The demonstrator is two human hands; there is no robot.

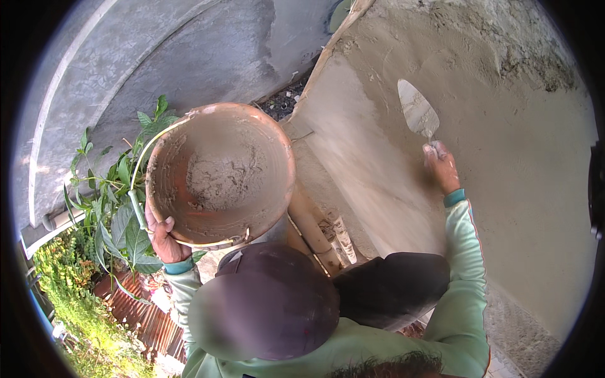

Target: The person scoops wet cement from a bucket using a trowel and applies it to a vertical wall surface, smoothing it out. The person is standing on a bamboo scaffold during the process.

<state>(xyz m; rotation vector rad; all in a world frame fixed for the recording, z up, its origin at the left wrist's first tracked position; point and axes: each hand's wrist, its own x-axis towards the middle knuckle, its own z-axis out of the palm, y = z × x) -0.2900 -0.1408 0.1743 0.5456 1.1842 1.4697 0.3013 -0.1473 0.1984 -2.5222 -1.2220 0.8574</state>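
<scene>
My left hand [167, 242] grips the rim of an orange-brown bucket [287, 148], its thumb over the lip. The bucket is tilted so that its mouth faces me, and grey wet mortar [230, 173] lies at its bottom and smears its walls. A pale wire handle with a light green grip hangs along its left side. My right hand [443, 167] is closed around the handle of a pointed trowel [418, 107]. The trowel's blade points away from me, over a wide surface of smoothed mortar [517, 164]; whether it touches the surface I cannot tell.
Green leafy plants [120, 214] stand behind the bucket's left side. A curved grey wall [208, 57] rises at the far left. Bamboo poles [315, 227] lie between the bucket and the mortared surface. Rusty corrugated sheet [148, 315] shows below left. My dark-clothed leg [391, 286] is bent in front.
</scene>
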